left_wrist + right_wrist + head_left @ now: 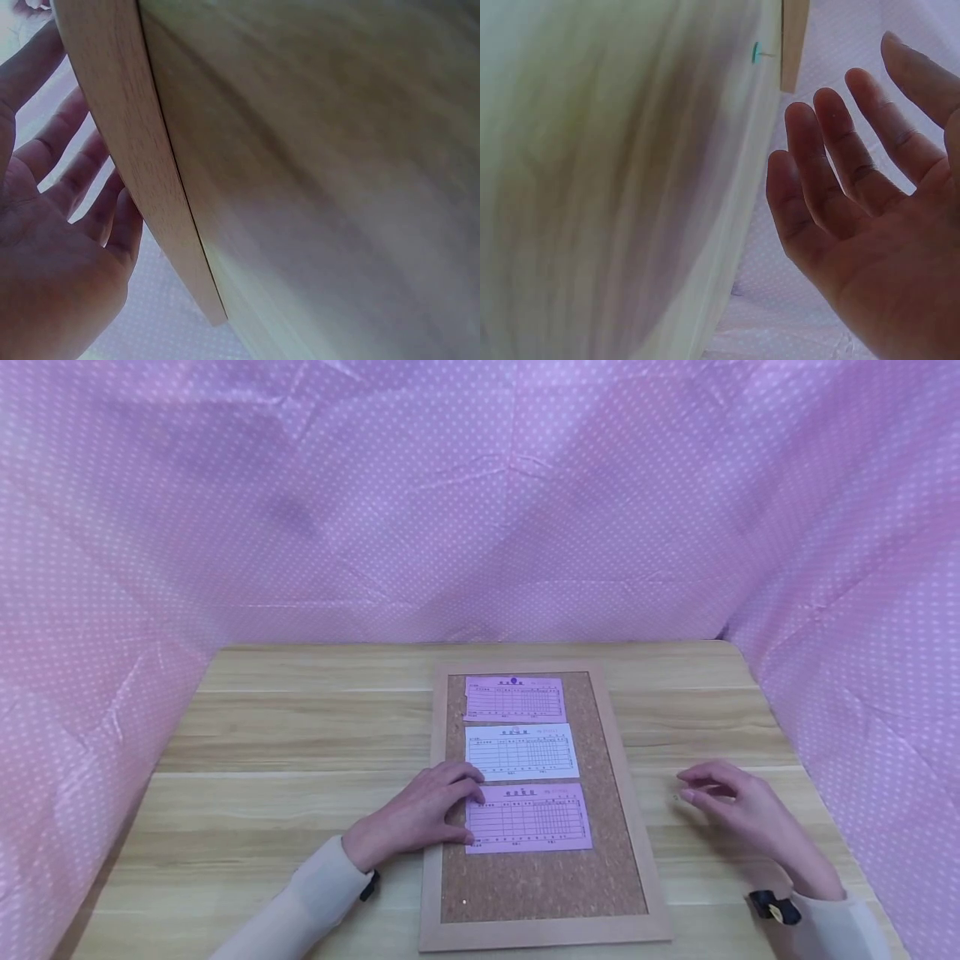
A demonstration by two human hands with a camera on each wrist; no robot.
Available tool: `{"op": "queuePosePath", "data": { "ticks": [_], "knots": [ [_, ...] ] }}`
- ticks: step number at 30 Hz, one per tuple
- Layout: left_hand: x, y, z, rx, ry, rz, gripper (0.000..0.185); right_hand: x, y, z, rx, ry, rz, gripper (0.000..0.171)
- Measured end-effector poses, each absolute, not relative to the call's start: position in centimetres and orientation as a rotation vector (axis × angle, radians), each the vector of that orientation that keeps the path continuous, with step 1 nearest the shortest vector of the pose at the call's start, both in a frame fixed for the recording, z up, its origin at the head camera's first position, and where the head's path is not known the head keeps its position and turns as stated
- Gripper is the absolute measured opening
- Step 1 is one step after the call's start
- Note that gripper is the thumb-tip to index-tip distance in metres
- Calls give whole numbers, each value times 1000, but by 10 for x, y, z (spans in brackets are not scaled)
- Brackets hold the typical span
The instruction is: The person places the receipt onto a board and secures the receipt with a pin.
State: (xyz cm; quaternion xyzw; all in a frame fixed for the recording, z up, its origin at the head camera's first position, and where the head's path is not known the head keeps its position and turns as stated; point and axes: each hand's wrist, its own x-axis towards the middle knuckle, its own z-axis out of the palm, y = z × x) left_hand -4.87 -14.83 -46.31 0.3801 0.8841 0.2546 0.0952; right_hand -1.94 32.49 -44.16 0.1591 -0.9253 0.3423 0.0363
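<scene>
A framed cork board [555, 893] lies on the table with three printed paper slips in a column. The top pink slip [517, 702] carries a purple pin [513, 680]; a white slip [522, 756] is in the middle, a second pink slip [528, 822] below. My left hand [423, 810] reaches over the board's left frame, fingertips and thumb at the left ends of the two lower slips. Over the bare table right of the board is my right hand [738, 802], its fingers loosely bent. A green thumbtack [756, 53] lies on the table near its fingertips.
The wooden table [300, 718] extends on both sides of the board. Pink dotted cloth [480, 527] hangs behind it and along both sides. A small white dot [464, 902] shows on the cork near its lower left corner.
</scene>
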Motion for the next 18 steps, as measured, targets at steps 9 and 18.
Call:
{"op": "queuePosePath", "data": {
  "ticks": [9, 18],
  "knots": [
    [-48, -148, -463, 1122, 2622, 750, 45, -23, 331, -447, 570, -2914, 925, 28],
    [-49, -148, -463, 1121, 2616, 756, 45, -28, 330, -452, 668, -2919, 832, 27]
  ]
}}
